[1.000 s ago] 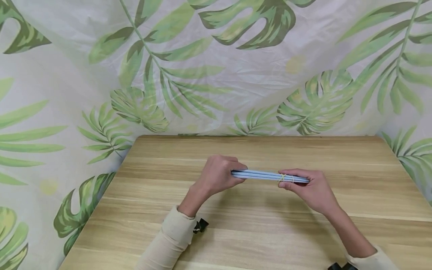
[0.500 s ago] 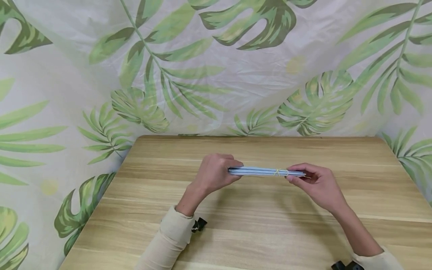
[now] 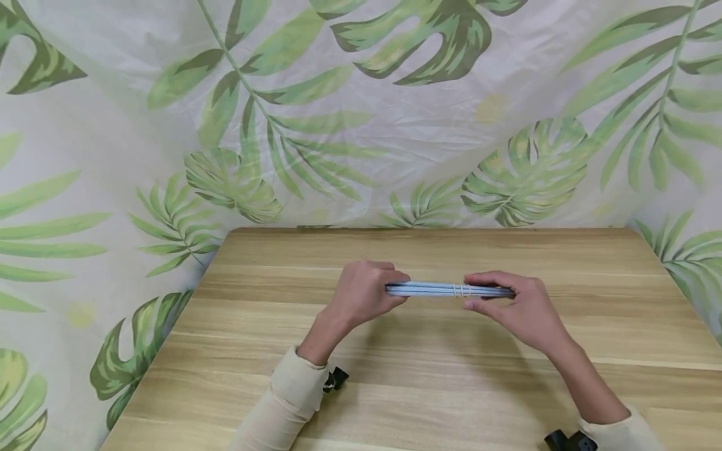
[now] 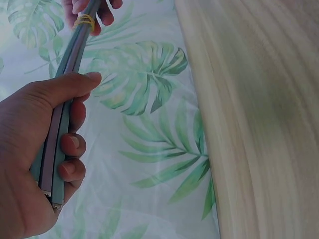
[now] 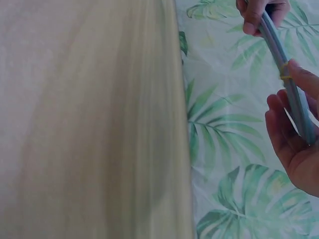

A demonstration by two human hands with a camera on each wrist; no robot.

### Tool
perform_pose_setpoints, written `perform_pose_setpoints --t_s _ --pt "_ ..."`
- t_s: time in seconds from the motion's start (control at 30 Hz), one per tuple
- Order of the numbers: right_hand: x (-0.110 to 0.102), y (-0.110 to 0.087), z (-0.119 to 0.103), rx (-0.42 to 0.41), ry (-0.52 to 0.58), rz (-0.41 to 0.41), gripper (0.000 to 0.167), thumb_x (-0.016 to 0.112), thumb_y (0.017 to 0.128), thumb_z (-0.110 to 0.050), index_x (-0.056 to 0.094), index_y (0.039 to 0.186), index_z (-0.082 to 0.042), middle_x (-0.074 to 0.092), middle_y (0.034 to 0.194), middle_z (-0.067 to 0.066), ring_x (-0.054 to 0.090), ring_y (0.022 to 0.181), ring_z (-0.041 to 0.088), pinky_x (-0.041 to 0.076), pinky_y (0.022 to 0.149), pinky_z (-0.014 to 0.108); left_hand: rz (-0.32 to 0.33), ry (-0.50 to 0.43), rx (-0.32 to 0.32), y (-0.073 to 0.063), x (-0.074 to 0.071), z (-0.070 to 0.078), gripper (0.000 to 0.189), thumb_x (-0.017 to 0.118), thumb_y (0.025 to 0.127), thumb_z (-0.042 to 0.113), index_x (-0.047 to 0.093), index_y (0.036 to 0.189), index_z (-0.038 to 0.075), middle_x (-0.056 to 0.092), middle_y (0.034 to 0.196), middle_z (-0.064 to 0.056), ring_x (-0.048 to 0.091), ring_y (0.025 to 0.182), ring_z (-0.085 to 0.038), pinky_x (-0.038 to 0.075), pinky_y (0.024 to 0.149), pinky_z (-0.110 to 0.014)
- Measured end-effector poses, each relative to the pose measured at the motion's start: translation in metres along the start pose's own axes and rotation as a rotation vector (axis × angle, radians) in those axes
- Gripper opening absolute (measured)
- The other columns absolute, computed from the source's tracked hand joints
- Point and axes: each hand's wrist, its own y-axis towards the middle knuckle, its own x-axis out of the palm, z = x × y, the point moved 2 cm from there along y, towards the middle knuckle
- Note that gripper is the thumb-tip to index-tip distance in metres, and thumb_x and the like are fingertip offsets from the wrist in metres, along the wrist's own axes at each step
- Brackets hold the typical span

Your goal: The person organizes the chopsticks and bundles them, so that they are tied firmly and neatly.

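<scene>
My left hand (image 3: pixel 363 291) grips the thick end of a bundle of blue-grey chopsticks (image 3: pixel 429 289), held level above the table. In the left wrist view their square butt ends (image 4: pixel 46 193) show near the heel of the palm, and the thumb lies across them. A yellow rubber band (image 3: pixel 461 290) is wound round the bundle toward the thin end. My right hand (image 3: pixel 524 310) is curled round that end, thumb below and fingers above, with fingertips close by the band. In the right wrist view, the thin tips (image 5: pixel 310 139) reach into the right palm.
A wood-grain table (image 3: pixel 423 388) lies beneath both hands. Behind it and at its sides hangs a leaf-patterned cloth (image 3: pixel 338 125). Black wrist devices (image 3: pixel 336 379) sit by both cuffs.
The rubber band has shifted left along the bundle, and its loops now sit closer together. The right hand drew back to the right, then returned left around the thin end. The left hand keeps its grip.
</scene>
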Motion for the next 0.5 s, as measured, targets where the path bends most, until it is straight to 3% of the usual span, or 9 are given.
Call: perform_pose_setpoints --t_s 0.17,0.5 --pt "-0.008 0.001 -0.001 -0.118 -0.129 0.060 0.027 0.090 0.084 -0.006 0.084 0.106 -0.021 0.083 0.107 -0.002 0.071 0.094 -0.007 0.052 0.086 0.009 0.012 0.015 -0.018 0.000 -0.002 -0.003 0.012 0.091 0.081 0.017 0.085 0.090 0.025 0.074 0.074 0.010 0.052 0.055 -0.001 0.037 0.049 -0.017" --pt "0.010 0.012 -0.009 -0.230 -0.097 -0.004 0.026 0.088 0.087 -0.006 0.086 0.111 -0.014 0.084 0.104 0.003 0.078 0.090 0.004 0.058 0.073 0.014 0.014 0.013 -0.023 0.002 0.003 0.002 0.012 0.091 0.080 0.019 0.085 0.087 0.026 0.074 0.072 0.012 0.054 0.054 0.000 0.037 0.050 -0.017"
